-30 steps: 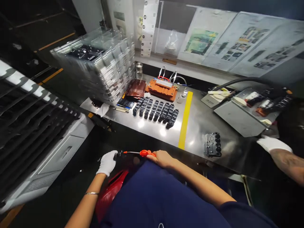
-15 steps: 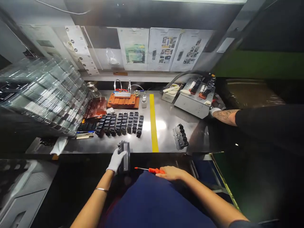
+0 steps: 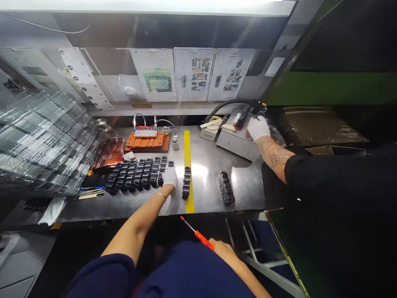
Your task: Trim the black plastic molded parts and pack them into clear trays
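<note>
My left hand (image 3: 170, 177), in a white glove, is at the right end of a row of black ribbed parts (image 3: 143, 174). Its fingers close around the end black part (image 3: 170, 164), mostly covered by the glove. Bare, my right hand (image 3: 221, 250) grips a screwdriver (image 3: 201, 238) by its red handle, the shaft pointing up and left in front of the table edge. A single black ribbed part (image 3: 186, 183) stands on the yellow stripe (image 3: 187, 145), right of my left hand.
Another black part (image 3: 226, 187) lies farther right. A co-worker's gloved hand (image 3: 259, 128) is at a grey box (image 3: 237, 142) bearing black parts. Behind the row sits an orange fixture (image 3: 145, 142), with a small bottle (image 3: 175, 141) beside it. Stacked clear trays (image 3: 43, 140) rise at left.
My left hand has left the dark piece it held before the table edge and moved up to the row. A black part now stands on the stripe. The co-worker's hand has moved onto the grey box.
</note>
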### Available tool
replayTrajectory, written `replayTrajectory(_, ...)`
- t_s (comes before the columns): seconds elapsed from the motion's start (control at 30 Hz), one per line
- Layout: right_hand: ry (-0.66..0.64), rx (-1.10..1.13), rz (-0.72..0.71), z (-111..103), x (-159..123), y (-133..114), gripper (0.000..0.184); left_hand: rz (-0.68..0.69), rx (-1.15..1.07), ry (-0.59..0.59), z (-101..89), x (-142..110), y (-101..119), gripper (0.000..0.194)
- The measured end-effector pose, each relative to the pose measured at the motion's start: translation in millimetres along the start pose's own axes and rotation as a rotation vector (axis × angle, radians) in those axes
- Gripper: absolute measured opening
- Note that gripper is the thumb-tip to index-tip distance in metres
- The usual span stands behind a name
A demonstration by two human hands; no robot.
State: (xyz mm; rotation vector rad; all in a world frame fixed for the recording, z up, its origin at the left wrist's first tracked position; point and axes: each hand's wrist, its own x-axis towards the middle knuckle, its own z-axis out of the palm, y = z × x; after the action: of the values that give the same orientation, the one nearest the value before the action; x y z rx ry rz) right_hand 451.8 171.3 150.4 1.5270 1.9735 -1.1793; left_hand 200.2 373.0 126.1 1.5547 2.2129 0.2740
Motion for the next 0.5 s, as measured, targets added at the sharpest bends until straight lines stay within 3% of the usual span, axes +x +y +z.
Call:
replayTrajectory(0.1,0.032,-0.024,0.023,-5,9,-15,0.045,-0.021,0.044,-0.015,2.2,-10,-24,0.035)
replayTrajectory(0.2,0.103,-0.036,0.066,-14,16,-32,0.05,-0.046,0.048,-0.047,9.5,-43,-46,0.036)
replayTrajectory(0.3,0.12,-0.025,0.048,-23,19,-41,0.048,-0.15,0.008,-0.085,13.8,-87,-74,0.061)
replayTrajectory(0.4,0.041,0.017,-0.042,-30,23,-45,0.047,-0.286,-0.062,-0.17,12.2,-133,-115,0.082)
replayTrajectory(0.5,-0.096,0.016,-0.131,-34,29,-57,0.047,-0.38,-0.236,-0.267,6.1,-179,-170,0.071)
